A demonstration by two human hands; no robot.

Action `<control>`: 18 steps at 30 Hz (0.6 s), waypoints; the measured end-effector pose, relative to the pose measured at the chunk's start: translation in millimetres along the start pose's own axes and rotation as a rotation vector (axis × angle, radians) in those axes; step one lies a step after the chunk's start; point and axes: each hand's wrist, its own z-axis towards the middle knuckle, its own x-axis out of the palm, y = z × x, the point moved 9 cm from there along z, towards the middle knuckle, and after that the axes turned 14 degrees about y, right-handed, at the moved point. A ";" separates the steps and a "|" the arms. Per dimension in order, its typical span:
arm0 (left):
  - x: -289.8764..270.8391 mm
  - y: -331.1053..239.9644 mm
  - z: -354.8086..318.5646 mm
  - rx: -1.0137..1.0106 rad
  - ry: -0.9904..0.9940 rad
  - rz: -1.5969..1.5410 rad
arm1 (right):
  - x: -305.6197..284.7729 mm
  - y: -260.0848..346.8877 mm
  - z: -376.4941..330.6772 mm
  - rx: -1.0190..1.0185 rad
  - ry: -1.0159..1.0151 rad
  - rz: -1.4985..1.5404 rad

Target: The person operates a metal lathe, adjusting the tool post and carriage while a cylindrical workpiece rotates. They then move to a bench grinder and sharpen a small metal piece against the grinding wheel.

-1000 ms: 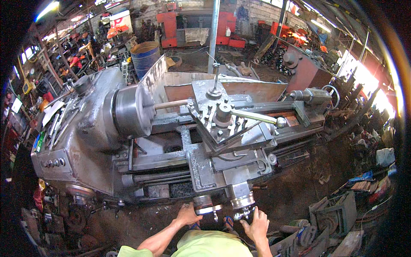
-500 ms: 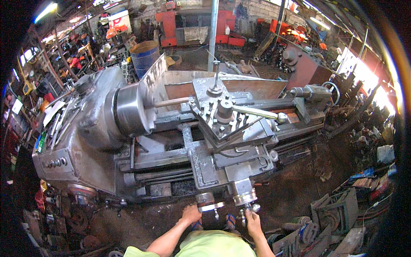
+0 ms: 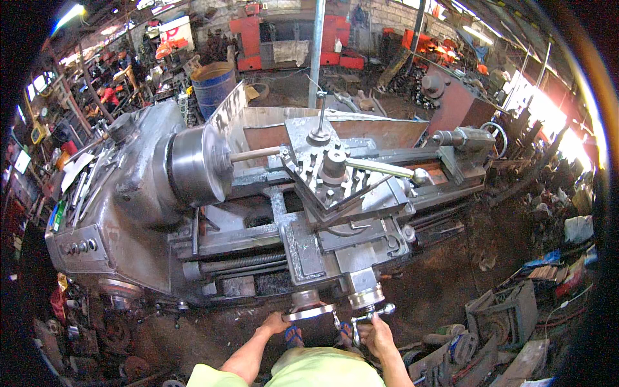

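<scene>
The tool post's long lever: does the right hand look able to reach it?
Probably not from here: the right hand is at the ball-ended crank, with the cross slide between it and the long lever.

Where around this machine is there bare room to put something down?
Mostly bare floor shows between the right front of the lathe and the scrap metal at lower right. Crowded: the lathe's left top, with tools and paper; the bolt-studded tool post; and the front, left hand at the handwheel, right hand on the crank.
</scene>
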 end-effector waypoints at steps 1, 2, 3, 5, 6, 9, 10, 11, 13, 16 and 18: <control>-1.6 -2.4 -2.9 -0.015 0.011 0.048 | 3.9 0.4 1.3 -0.009 0.021 0.002; -4.6 -4.1 -5.7 -0.041 0.008 0.102 | 7.5 0.9 1.7 -0.016 0.042 0.004; -5.2 -8.1 -8.2 -0.033 0.016 0.116 | 9.4 1.7 2.3 -0.025 0.043 0.015; -7.7 -13.9 -11.3 -0.044 0.006 0.175 | 11.7 2.5 1.7 -0.012 0.031 -0.032; -7.5 -15.5 -11.5 -0.047 0.011 0.157 | 10.2 2.8 0.5 0.001 -0.003 -0.056; -3.7 -15.7 -9.1 -0.087 0.049 0.137 | 16.5 3.2 -0.9 0.033 0.021 -0.003; -2.5 -15.2 -8.1 -0.097 0.058 0.126 | 18.2 1.2 -1.4 0.054 0.023 0.083; -2.1 -13.2 -7.6 -0.121 0.062 0.119 | 17.6 -1.5 -2.5 0.084 0.001 0.169; -0.7 -12.9 -7.0 -0.118 0.072 0.090 | 19.7 -3.4 -3.6 0.132 -0.001 0.257; -1.0 -11.2 -7.9 -0.117 0.063 0.043 | 22.7 1.0 -5.9 0.168 0.031 0.262; -0.1 -10.2 -8.0 -0.109 0.069 -0.006 | 19.5 6.2 -11.1 0.167 -0.017 0.249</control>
